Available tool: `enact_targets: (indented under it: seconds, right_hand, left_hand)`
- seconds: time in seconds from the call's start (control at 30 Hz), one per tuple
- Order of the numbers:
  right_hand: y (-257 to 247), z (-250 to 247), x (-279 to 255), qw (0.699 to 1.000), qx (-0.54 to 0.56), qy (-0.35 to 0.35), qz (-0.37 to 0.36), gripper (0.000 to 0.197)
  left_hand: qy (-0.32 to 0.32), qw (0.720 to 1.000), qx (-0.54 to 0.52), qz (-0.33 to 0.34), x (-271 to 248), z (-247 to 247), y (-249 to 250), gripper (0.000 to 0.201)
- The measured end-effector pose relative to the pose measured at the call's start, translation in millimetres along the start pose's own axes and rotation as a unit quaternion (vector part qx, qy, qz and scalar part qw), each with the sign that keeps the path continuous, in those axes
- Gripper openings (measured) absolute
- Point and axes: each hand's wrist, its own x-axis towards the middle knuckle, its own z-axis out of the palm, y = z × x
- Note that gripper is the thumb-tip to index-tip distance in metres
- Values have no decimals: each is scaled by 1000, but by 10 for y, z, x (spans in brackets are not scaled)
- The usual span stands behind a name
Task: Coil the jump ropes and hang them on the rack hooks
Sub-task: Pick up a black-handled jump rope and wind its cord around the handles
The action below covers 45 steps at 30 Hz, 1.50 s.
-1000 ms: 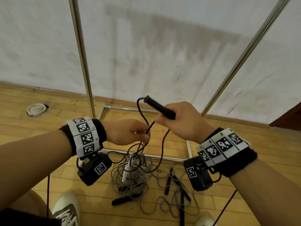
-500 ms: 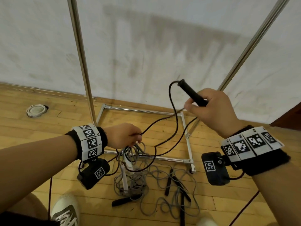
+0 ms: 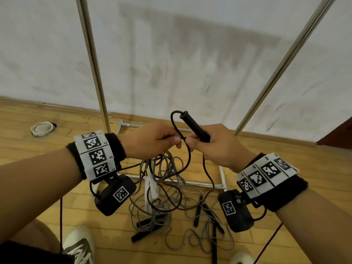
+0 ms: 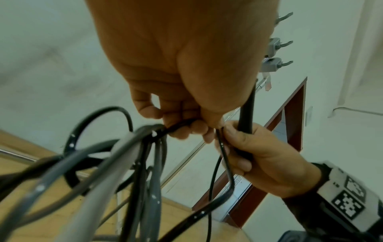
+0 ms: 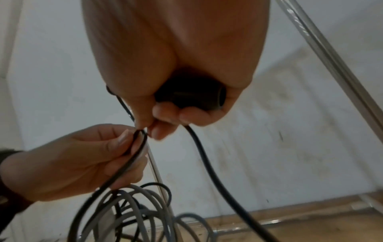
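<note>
My right hand [image 3: 207,147] grips the black handle [image 3: 194,128] of a black jump rope, its free end pointing up and left. From that end the black cord [image 3: 174,121] loops down between my two hands. My left hand [image 3: 152,140] pinches this cord beside the right thumb, fingertips of both hands nearly touching. In the left wrist view the left fingers [image 4: 186,129] hold the cord, and the right hand [image 4: 259,155] wraps the handle [image 4: 246,114]. The right wrist view shows the handle's butt [image 5: 190,93] in my palm and the left hand [image 5: 82,160] pinching the cord [image 5: 136,147].
Grey and black ropes [image 3: 171,197] lie tangled on the wooden floor with several loose black handles [image 3: 146,235]. The metal rack's poles [image 3: 93,63] and base frame [image 3: 222,176] stand against the white wall. Rack hooks [image 4: 277,44] show in the left wrist view. My shoes [image 3: 80,244] are below.
My right hand swung out to the upper right with the handle, drawing cord, then came back to the left hand. Both hands now meet higher, pinching the cord together.
</note>
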Motion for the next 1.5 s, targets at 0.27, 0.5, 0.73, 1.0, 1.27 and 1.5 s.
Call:
enact_targets:
  seconds: [0.27,0.5,0.73,1.0,1.27,1.5]
  right_hand:
    - [-244,-46,49,995,-23,93,-39,25]
    - [-155,-263,67,981,15,183,-67,18]
    - [-62,-416,89,972,12,231,-53,12]
    - [212,-545,80,972,-119,199,38,16]
    - [25,-31,-14,990,-111,20,-89,20]
    - [-37,-46,-20,996,-50,-21,-69,26]
  left_hand:
    - [-53,996,66,-12,-57,132,-114,15]
    - [-86,988,97,-85,-75,167,-395,11]
    - [-75,988,102,-88,-54,155,-403,11]
    - [-75,992,52,-84,-67,97,-283,12]
    - [-37,999,5,-18,-23,2,60,16]
    - [-21,999,-5,23,-111,-89,147,18]
